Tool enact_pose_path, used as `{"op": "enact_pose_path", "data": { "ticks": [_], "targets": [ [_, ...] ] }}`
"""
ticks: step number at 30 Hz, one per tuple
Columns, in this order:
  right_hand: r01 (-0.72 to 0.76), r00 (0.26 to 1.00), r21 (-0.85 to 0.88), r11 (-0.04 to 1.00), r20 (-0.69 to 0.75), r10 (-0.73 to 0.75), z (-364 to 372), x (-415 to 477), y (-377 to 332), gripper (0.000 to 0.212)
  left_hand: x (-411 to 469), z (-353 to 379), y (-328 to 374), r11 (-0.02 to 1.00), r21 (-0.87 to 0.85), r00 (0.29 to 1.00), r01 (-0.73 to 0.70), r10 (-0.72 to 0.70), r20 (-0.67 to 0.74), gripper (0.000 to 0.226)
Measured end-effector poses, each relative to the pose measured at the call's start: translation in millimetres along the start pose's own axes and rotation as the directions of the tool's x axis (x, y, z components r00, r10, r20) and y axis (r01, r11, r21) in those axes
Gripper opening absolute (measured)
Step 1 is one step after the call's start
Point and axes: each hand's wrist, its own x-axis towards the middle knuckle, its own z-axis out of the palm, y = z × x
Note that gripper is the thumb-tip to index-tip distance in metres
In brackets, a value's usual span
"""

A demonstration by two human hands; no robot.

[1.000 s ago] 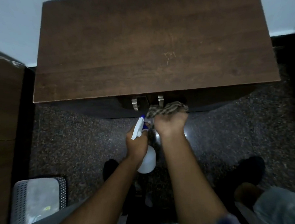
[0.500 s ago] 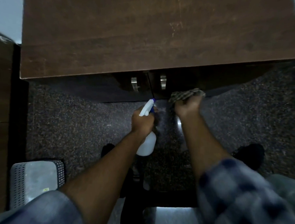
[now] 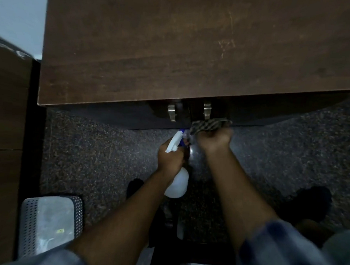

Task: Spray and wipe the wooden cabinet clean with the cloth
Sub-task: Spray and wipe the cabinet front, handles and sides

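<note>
The dark wooden cabinet (image 3: 173, 52) fills the upper part of the view, seen from above, with two metal door handles (image 3: 207, 112) on its shadowed front. My right hand (image 3: 214, 139) grips a bunched checked cloth (image 3: 209, 124) and presses it against the cabinet front just right of the handles. My left hand (image 3: 170, 159) holds a white spray bottle (image 3: 177, 184) by the neck, its nozzle pointing up towards the cabinet front. The lower cabinet front is hidden in shadow.
The floor (image 3: 99, 149) is dark speckled stone. A perforated grey bin (image 3: 50, 223) stands at the lower left. Another wooden unit (image 3: 8, 125) runs along the left edge. A dark shoe (image 3: 309, 202) shows at the lower right.
The cloth hand swung right along the cabinet front and has come back left, close to the handles. The spray bottle hand stayed just below the handles. The camera shifted.
</note>
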Motion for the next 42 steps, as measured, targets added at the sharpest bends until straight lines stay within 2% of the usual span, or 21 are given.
{"op": "enact_pose_path", "data": {
  "ticks": [2,5,7,10,12,15,20,24,26,29,31,33,34,37,39,42],
  "targets": [
    [0.063,0.998,0.029,0.998,0.024,-0.064,-3,7,0,0.053,-1,2,-4,1.000,0.001,1.000,0.002,-0.002,0.021,0.059],
    [0.053,0.998,-0.025,0.998,-0.014,-0.054,13,12,-3,0.071,-10,2,0,1.000,-0.027,0.997,-0.002,0.004,0.073,0.044],
    [0.082,0.997,-0.008,0.997,-0.006,-0.082,8,5,-15,0.062,-10,2,3,1.000,-0.031,0.992,0.003,0.001,0.127,0.050],
    [0.229,0.973,0.012,0.973,-0.005,-0.229,-32,-12,-54,0.035,-16,14,14,0.997,-0.055,0.985,0.047,-0.037,0.171,0.048],
    [0.282,0.959,0.021,0.959,0.014,-0.283,-53,-25,-89,0.035,-20,28,23,0.993,-0.035,0.971,0.112,-0.101,0.218,0.048],
    [0.335,0.942,0.064,0.940,0.010,-0.336,-70,-37,-135,0.044,-28,54,37,0.991,0.010,0.946,0.130,-0.127,0.299,0.053],
    [0.270,0.963,0.010,0.963,0.016,-0.271,-80,-43,-151,0.048,-36,75,48,0.992,0.036,0.963,0.120,-0.125,0.239,0.047],
    [0.266,0.963,0.093,0.959,0.006,-0.268,-61,-34,-131,0.045,-36,74,47,0.999,0.004,0.966,0.053,-0.052,0.255,0.058],
    [0.228,0.972,0.070,0.971,0.047,-0.231,-30,-28,-116,0.057,-31,71,46,1.000,-0.007,0.966,0.021,-0.018,0.259,0.061],
    [0.084,0.996,-0.059,0.995,0.008,-0.084,2,-24,-78,0.086,-26,66,47,1.000,-0.023,0.970,0.001,0.005,0.245,0.064],
    [-0.010,0.993,-0.065,0.998,0.114,0.018,8,-26,-64,0.089,-21,62,48,1.000,-0.017,0.977,-0.005,0.008,0.214,0.064],
    [-0.006,0.984,0.043,0.999,0.179,-0.002,0,-18,-81,0.087,-17,56,46,1.000,-0.005,0.979,-0.003,0.004,0.203,0.064],
    [0.032,0.986,0.079,0.996,0.161,-0.044,-4,-12,-97,0.086,-16,54,45,1.000,0.007,0.978,-0.005,0.003,0.209,0.064],
    [0.244,0.970,0.051,0.968,-0.012,-0.243,-15,10,-119,0.074,-20,56,39,1.000,0.022,0.976,0.023,-0.027,0.218,0.062],
    [0.244,0.969,-0.007,0.970,0.028,-0.244,-13,11,-115,0.073,-23,61,37,0.999,0.017,0.978,0.029,-0.032,0.206,0.061],
    [0.188,0.979,0.042,0.981,0.076,-0.190,-22,12,-119,0.064,-25,69,31,0.999,0.001,0.985,0.047,-0.046,0.166,0.056]
  ]
}}
